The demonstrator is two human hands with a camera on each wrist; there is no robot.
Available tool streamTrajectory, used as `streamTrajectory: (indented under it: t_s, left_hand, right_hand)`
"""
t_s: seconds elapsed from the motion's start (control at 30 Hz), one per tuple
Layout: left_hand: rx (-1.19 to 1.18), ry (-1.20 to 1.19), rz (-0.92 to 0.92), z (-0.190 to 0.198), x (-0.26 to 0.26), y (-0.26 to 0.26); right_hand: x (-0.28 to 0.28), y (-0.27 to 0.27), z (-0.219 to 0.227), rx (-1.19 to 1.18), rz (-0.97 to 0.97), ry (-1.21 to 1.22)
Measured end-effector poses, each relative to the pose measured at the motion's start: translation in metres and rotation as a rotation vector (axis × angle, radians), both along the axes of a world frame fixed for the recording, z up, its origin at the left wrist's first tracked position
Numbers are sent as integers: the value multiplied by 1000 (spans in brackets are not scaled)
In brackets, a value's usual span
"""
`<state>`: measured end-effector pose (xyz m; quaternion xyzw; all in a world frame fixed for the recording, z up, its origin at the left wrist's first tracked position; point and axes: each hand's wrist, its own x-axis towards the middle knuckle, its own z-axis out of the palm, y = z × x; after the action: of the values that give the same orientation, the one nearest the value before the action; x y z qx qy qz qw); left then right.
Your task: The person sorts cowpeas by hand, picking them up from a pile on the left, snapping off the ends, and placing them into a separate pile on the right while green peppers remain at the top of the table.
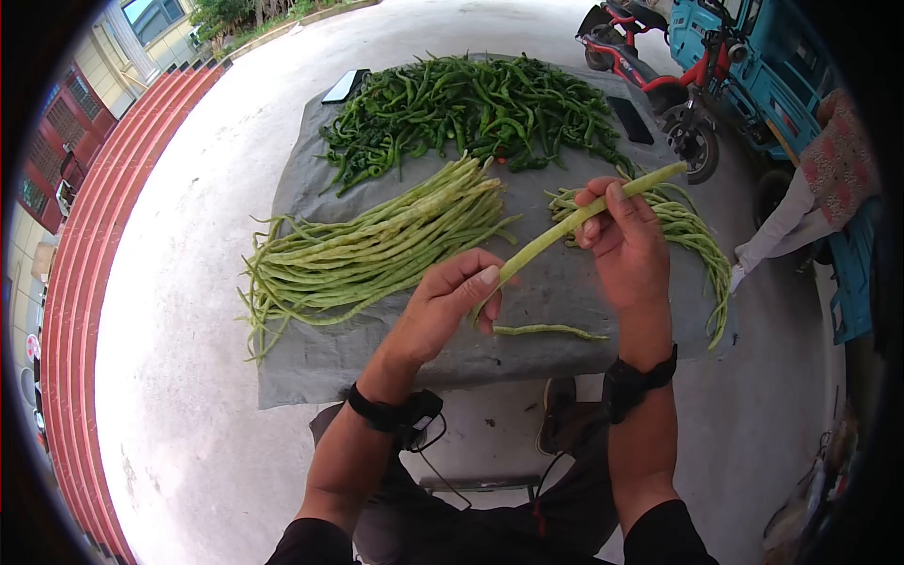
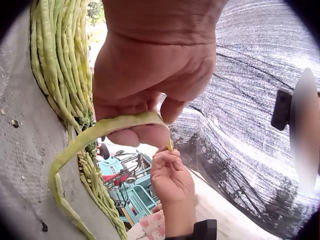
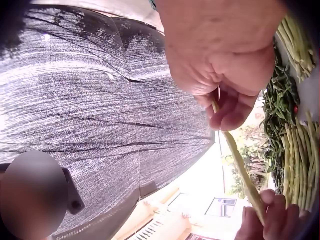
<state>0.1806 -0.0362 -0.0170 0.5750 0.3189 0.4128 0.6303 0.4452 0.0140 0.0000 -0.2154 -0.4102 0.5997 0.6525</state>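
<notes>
A pale green yardlong bean (image 1: pixel 556 234) is stretched slantwise between both hands over the cloth-covered table. My right hand (image 1: pixel 629 240) pinches its upper end between thumb and fingers, with a short tip sticking out beyond. Lower down, my left hand (image 1: pixel 450 299) grips the same bean, fingers curled around it. In the left wrist view the bean (image 2: pixel 75 145) passes across the left fingers and its tail bends down toward the cloth. A large bundle of yardlong beans (image 1: pixel 377 240) lies left of the hands, a smaller pile (image 1: pixel 692 231) to the right.
Green chili peppers (image 1: pixel 471 108) are heaped at the table's far side, between a light phone (image 1: pixel 346 86) and a dark phone (image 1: pixel 630 121). Grey cloth (image 1: pixel 395 348) covers the table. A red electric scooter (image 1: pixel 659 80) and a person's sleeve (image 1: pixel 786 212) appear at the right.
</notes>
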Motion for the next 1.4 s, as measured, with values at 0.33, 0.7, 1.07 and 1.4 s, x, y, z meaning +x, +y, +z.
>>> streamTrajectory:
  t_s: [0.33, 0.7, 1.07, 1.4]
  left_hand:
    - [1, 172, 123, 10, -28, 3]
    - [295, 609, 403, 40, -84, -8]
    - [547, 1203, 617, 61, -143, -42]
    - [422, 1408, 645, 42, -193, -59]
  right_hand:
    - [94, 15, -12, -92, -310, 183]
    - [82, 15, -6, -128, -225, 109]
    - [-5, 38, -45, -289, -22, -46]
    - [-78, 46, -82, -415, 172, -234]
